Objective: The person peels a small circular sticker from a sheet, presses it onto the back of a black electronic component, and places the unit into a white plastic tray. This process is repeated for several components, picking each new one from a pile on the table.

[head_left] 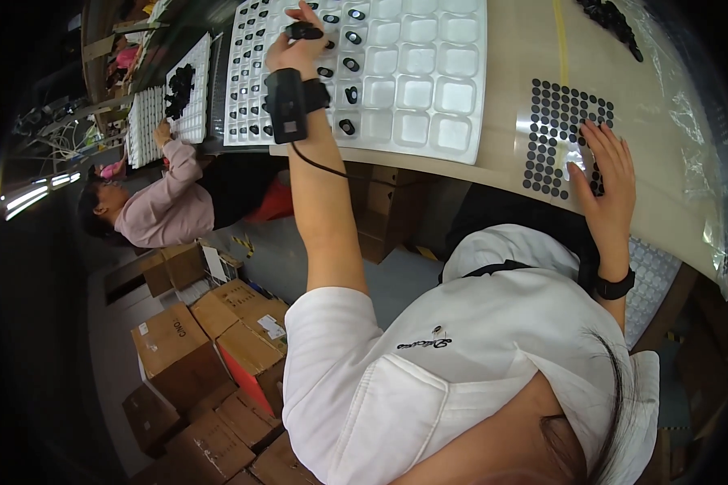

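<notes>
Over the white compartment tray [378, 125] at the upper middle, my left hand [295, 50] is closed on a small black part [303, 31]; fingers partly hide its shape. Small black oval pieces with grey centres, such as this black piece [347, 127], sit singly in the left and middle compartments. The right-hand compartments hold none. To the right, my right hand [611, 170] rests with fingers apart on a clear sheet of round black pads [546, 149]. Its thumb and index finger lie on either side of a bare patch among the pads.
A bunch of black parts [611, 28] lies at the table's far right, near clear plastic wrap [692, 121]. At left, a co-worker [166, 202] in a pink top reaches to another white tray [190, 109]. Cardboard boxes [178, 347] are stacked on the floor at lower left.
</notes>
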`<state>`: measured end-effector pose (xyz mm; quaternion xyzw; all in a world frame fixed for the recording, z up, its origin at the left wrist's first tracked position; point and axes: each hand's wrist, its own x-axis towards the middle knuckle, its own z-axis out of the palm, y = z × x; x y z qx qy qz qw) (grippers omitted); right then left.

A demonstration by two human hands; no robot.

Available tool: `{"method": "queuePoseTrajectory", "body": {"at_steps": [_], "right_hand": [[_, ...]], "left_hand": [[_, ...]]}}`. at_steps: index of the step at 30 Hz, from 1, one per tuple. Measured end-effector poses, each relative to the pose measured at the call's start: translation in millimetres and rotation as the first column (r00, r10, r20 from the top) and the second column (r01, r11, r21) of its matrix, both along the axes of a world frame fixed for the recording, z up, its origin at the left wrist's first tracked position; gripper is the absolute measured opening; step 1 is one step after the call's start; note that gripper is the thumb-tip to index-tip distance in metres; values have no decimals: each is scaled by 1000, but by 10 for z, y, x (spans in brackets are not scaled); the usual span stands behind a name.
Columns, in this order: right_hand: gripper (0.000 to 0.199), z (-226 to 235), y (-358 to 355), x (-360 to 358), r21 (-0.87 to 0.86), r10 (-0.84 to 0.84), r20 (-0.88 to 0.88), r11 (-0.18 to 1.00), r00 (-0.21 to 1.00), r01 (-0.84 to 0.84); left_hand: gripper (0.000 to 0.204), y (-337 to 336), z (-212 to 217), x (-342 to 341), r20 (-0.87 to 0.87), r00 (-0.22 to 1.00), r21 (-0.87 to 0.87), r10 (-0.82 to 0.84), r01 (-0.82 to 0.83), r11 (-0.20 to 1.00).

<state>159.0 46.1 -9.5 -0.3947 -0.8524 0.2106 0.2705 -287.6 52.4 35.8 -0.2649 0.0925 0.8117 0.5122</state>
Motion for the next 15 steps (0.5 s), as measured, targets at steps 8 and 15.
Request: {"method": "queuePoseTrajectory", "body": {"at_steps": [8, 15], "right_hand": [[39, -77, 42, 57, -3, -32, -7, 999, 999, 32], [29, -117, 57, 38, 37, -46, -173, 998, 984, 54]], "left_hand": [[18, 121, 365, 1275, 138, 926, 107, -351, 338, 935], [25, -81, 468, 2379, 159, 904, 329, -398, 332, 884]]}}
